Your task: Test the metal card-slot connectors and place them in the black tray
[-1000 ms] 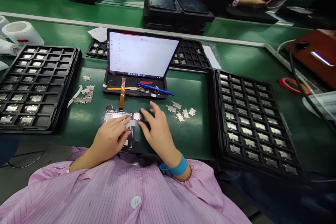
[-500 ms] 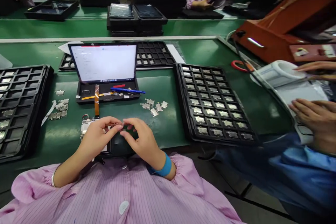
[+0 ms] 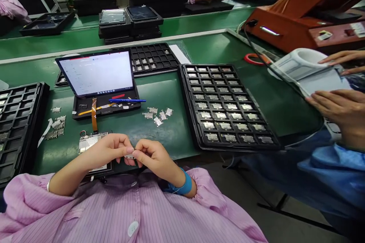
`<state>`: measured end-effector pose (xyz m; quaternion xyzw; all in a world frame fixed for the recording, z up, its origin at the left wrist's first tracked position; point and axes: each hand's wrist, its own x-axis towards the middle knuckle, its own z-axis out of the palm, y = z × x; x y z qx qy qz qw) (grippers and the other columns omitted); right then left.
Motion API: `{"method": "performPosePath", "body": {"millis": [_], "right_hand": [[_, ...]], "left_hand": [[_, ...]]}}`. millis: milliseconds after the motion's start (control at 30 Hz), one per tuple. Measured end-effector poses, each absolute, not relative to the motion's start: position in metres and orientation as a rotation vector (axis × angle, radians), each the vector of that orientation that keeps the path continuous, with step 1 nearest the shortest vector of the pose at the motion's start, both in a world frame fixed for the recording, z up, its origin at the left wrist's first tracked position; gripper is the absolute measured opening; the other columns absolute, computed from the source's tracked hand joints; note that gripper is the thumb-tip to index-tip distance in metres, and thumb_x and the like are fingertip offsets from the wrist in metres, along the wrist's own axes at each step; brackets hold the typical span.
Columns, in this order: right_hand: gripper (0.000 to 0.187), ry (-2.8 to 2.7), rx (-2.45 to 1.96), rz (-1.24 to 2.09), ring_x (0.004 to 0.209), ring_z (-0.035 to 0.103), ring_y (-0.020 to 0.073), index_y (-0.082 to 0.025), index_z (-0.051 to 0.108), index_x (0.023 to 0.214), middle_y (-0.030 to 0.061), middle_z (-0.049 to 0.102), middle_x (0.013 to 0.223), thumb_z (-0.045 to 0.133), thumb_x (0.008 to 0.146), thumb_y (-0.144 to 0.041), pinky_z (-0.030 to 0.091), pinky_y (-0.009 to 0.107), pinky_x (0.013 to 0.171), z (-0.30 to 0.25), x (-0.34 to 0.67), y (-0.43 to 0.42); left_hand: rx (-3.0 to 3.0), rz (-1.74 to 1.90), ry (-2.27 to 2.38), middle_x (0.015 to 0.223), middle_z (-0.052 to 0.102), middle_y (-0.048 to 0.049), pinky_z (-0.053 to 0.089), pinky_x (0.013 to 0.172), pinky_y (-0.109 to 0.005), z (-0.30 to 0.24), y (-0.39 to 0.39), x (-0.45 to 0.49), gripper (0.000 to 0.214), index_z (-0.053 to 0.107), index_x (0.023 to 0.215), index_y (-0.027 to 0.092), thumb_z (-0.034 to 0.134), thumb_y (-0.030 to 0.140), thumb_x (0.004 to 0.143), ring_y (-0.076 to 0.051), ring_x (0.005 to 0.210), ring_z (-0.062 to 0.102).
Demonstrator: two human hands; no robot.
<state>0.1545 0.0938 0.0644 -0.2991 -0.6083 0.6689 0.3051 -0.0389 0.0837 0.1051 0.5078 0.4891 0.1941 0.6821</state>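
My left hand and my right hand meet at the table's near edge, fingertips pinched together on a small metal part held between them. Just left of my left hand lies a circuit board on a dark fixture, joined by an orange flex cable to a black base holding a lit tablet screen. A blue pen rests on that base. A few loose metal parts lie to the right of the base, more to the left.
A black tray full of small metal parts sits to the right, another tray to the left, a third behind the screen. A co-worker's hands handle a roll of film at the right. A red tape ring lies beyond.
My hands left the circuit board, lifted a small metal part and brought it toward me between both sets of fingertips. The view swung right, bringing the co-worker's hands in.
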Motion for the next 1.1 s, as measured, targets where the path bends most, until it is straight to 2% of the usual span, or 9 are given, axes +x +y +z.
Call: {"method": "performPosePath", "body": {"millis": [267, 367, 500, 633, 733, 833, 967, 1033, 1100], "right_hand": [[0.027, -1.328, -0.85, 1.63, 0.046, 0.041, 0.0087, -0.02, 0.051, 0.063, -0.0054, 0.048, 0.049, 0.06, 0.084, -0.035, 0.032, 0.022, 0.048, 0.042, 0.158, 0.099], [0.029, -0.983, -0.896, 1.526, 0.044, 0.036, 0.0083, -0.021, 0.047, 0.062, -0.0066, 0.044, 0.046, 0.059, 0.084, -0.035, 0.028, 0.022, 0.046, 0.034, 0.162, 0.103], [0.031, -0.772, -0.933, 1.448, 0.044, 0.036, 0.0085, -0.021, 0.045, 0.065, -0.0056, 0.048, 0.049, 0.059, 0.086, -0.04, 0.025, 0.021, 0.044, 0.033, 0.163, 0.106], [0.032, -0.876, -0.969, 1.431, 0.046, 0.039, 0.0087, -0.021, 0.048, 0.067, -0.0044, 0.052, 0.053, 0.059, 0.088, -0.043, 0.03, 0.022, 0.046, 0.033, 0.163, 0.102], [0.03, -0.895, -0.968, 1.406, 0.047, 0.041, 0.0081, -0.02, 0.051, 0.07, -0.004, 0.056, 0.056, 0.06, 0.089, -0.041, 0.032, 0.021, 0.047, 0.032, 0.162, 0.1], [0.027, -0.799, -0.966, 1.516, 0.048, 0.045, 0.0078, -0.02, 0.053, 0.07, -0.0032, 0.061, 0.061, 0.063, 0.086, -0.04, 0.032, 0.019, 0.044, 0.038, 0.155, 0.105], [0.019, -0.691, -0.892, 1.986, 0.083, 0.068, 0.017, -0.018, 0.063, 0.077, 0.0073, 0.073, 0.094, 0.069, 0.077, -0.037, 0.051, 0.025, 0.06, 0.049, 0.137, 0.12], [0.019, -0.692, -0.887, 2.137, 0.105, 0.067, 0.0231, -0.018, 0.068, 0.082, 0.0115, 0.072, 0.112, 0.071, 0.074, -0.035, 0.056, 0.032, 0.076, 0.052, 0.132, 0.13], [0.017, -0.701, -0.914, 2.117, 0.113, 0.064, 0.0244, -0.019, 0.069, 0.079, 0.0114, 0.071, 0.115, 0.073, 0.073, -0.034, 0.057, 0.033, 0.082, 0.051, 0.131, 0.142]], "left_hand": [[1.235, 0.362, 1.176, 0.076, 0.075, -0.0061, 0.046, 0.06, -0.025, 0.113, 0.107, -0.036, 0.03, 0.057, 0.08, 0.016, 0.062, 0.045, 0.086, -0.017, 0.072, 0.07], [1.409, 0.512, 1.37, 0.08, 0.075, -0.0055, 0.049, 0.064, -0.029, 0.106, 0.12, -0.044, 0.028, 0.062, 0.082, 0.017, 0.059, 0.045, 0.089, -0.018, 0.075, 0.069], [2.211, 0.73, 1.512, 0.112, 0.072, -0.0053, 0.049, 0.094, -0.042, 0.086, 0.133, -0.039, 0.015, 0.073, 0.091, 0.023, 0.059, 0.03, 0.091, -0.024, 0.106, 0.064], [2.797, 0.356, 1.314, 0.141, 0.054, -0.0089, 0.043, 0.105, -0.046, 0.077, 0.125, -0.03, 0.036, 0.062, 0.125, 0.02, 0.045, 0.012, 0.094, -0.027, 0.132, 0.048], [2.773, 0.32, 1.451, 0.14, 0.055, -0.012, 0.046, 0.103, -0.043, 0.091, 0.106, -0.041, 0.043, 0.049, 0.137, 0.015, 0.046, 0.014, 0.094, -0.026, 0.128, 0.052], [2.589, 0.468, 1.697, 0.127, 0.065, -0.0084, 0.05, 0.097, -0.043, 0.108, 0.084, -0.071, 0.031, 0.06, 0.123, 0.019, 0.053, 0.029, 0.094, -0.026, 0.115, 0.062], [2.251, 0.573, 2.113, 0.115, 0.07, -0.0057, 0.051, 0.095, -0.044, 0.115, 0.056, -0.125, 0.024, 0.066, 0.107, 0.023, 0.057, 0.038, 0.091, -0.026, 0.106, 0.065], [2.06, 0.552, 2.332, 0.114, 0.071, -0.0069, 0.051, 0.094, -0.043, 0.113, 0.044, -0.152, 0.025, 0.066, 0.11, 0.021, 0.055, 0.034, 0.091, -0.027, 0.106, 0.065], [1.862, 0.489, 2.52, 0.117, 0.07, -0.0093, 0.05, 0.095, -0.044, 0.11, 0.035, -0.174, 0.027, 0.065, 0.113, 0.019, 0.053, 0.028, 0.091, -0.029, 0.108, 0.064]]}}
